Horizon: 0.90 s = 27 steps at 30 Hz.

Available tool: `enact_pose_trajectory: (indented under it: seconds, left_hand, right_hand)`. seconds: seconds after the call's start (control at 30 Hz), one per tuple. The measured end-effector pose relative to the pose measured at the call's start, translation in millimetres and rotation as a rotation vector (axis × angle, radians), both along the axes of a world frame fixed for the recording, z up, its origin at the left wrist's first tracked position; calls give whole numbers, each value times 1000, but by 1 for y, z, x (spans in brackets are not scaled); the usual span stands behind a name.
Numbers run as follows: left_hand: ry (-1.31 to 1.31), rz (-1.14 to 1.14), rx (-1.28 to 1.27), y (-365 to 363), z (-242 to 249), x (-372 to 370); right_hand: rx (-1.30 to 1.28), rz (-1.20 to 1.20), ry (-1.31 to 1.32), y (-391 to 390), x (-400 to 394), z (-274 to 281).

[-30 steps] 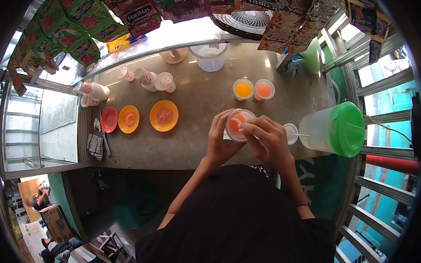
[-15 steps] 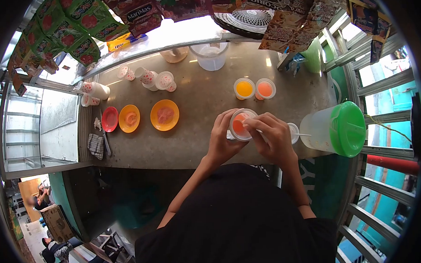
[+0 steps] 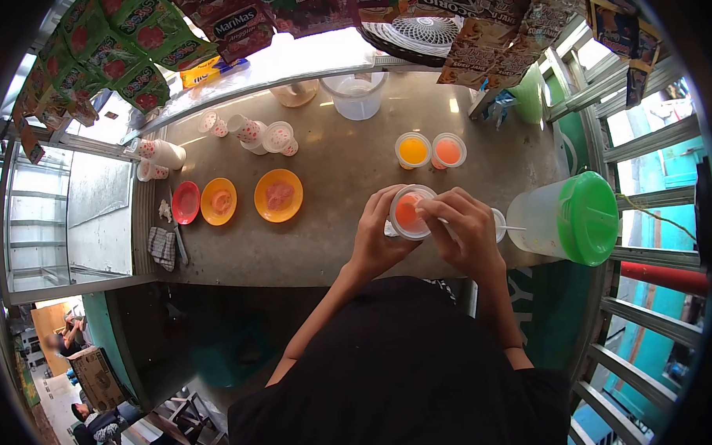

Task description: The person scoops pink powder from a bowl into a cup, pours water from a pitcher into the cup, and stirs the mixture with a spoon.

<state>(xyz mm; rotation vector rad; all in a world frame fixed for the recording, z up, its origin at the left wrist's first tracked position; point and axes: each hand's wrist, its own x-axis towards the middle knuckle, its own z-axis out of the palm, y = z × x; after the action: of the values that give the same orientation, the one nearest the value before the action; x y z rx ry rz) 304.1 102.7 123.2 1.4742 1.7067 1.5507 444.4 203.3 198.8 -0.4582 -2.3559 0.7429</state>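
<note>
Over the grey desk, right of the frame's centre, your left grip wraps the plastic cup of orange drink; whether your right grip pinches anything, I cannot tell. Squeezing too hard could cause spills.

Green sachets hang at upper left, and a checkered cloth lies near a red plate.

The right hand hides part of the cup; the top edge cuts off hanging sachets.
</note>
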Motion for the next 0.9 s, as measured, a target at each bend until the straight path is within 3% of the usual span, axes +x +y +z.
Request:
enact_pose_trajectory:
  seconds: [0.43,0.53,0.73,0.8,0.9]
  left_hand:
    - [8,-3,-7,-1,-4,-2]
    - [25,-2,19,0,-4,-3]
    - [25,-19,14,1,-5,-2]
    - [20,-20,9,1,-4,-2]
    - [18,-21,13,1,-5,-3]
  right_hand:
    - [-31,39,75,-8,-5,-9]
    - [48,-52,61,-4,-5,-6]
    - [-5,41,70,-7,-6,-10]
    - [72,-74,52,-5,-7,-8]
    - [58,-24,-60,-2,0,-3]
